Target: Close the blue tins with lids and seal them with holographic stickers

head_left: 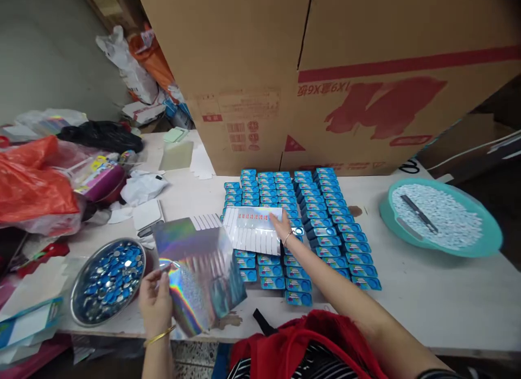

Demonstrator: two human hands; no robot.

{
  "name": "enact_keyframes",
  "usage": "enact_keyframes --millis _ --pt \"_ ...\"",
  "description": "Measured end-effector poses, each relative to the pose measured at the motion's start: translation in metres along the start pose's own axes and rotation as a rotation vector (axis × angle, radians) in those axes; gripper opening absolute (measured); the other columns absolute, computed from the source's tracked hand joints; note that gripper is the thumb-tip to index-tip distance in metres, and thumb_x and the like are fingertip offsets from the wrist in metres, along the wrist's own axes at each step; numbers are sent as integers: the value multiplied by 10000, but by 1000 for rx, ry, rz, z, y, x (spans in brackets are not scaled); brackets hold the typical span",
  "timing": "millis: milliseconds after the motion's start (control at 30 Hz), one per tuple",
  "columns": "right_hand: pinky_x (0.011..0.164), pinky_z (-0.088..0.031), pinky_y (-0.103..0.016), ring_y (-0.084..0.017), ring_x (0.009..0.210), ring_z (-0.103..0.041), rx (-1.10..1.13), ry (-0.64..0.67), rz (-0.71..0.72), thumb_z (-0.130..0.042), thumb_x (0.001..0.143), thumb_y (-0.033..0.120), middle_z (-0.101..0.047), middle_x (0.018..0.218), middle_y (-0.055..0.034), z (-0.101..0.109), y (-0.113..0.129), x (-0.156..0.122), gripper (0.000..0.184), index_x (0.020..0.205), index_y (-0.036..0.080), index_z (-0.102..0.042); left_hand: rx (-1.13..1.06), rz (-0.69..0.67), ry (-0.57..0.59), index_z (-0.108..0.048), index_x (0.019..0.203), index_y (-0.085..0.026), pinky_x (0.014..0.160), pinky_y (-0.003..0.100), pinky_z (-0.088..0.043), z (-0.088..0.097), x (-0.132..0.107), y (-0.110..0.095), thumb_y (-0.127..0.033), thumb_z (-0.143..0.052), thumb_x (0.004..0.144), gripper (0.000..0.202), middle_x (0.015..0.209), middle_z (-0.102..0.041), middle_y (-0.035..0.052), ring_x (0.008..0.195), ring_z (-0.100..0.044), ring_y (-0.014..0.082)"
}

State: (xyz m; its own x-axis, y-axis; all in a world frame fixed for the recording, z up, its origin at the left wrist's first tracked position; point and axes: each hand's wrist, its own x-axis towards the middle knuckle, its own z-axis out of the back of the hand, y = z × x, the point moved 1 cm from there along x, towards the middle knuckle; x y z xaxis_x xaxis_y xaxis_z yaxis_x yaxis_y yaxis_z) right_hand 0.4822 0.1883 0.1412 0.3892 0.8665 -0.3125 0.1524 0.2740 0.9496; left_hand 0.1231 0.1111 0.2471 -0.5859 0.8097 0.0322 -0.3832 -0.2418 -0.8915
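Note:
Between the thumb and fingers of my left hand (156, 295) is a shiny holographic sheet (199, 276), gripped by its left edge and tilted, with a rainbow glare on it. My right hand (281, 226) grips the right edge of a white and silver sheet (254, 235) with small red print and rows of strips. That second sheet lies over rows of small blue boxes (299, 285), covering part of them. The two sheets come close together, and I cannot tell whether they touch.
A metal bowl (77, 300) with blue and silver round pieces stands at the left. A teal basin (490, 240) at the right holds many small white pieces and a dark, knife-like tool (419, 213). A large cardboard box (252, 58) blocks the back. Plastic bags (36, 178) crowd the far left.

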Motion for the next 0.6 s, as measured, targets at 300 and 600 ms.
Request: enact_keyframes --millis 300,600 --pt "1170 -178 -483 -279 1437 -199 -308 20 292 -573 789 605 -310 1523 -126 10 28 -37 781 1430 202 -379 7 -63 472 -636 897 -207 655 269 -522 14 -31 -105 -502 -759 623 421 795 -637 38 736 -617 185" --pt "867 -533 -394 -277 1046 -640 450 446 -216 -726 687 567 -702 1096 -82 72 73 -90 558 1112 216 -646 -128 106 516 -611 910 -183 661 279 -512 -38 -89 -86 -503 -777 601 475 759 -650 30 699 -616 171"
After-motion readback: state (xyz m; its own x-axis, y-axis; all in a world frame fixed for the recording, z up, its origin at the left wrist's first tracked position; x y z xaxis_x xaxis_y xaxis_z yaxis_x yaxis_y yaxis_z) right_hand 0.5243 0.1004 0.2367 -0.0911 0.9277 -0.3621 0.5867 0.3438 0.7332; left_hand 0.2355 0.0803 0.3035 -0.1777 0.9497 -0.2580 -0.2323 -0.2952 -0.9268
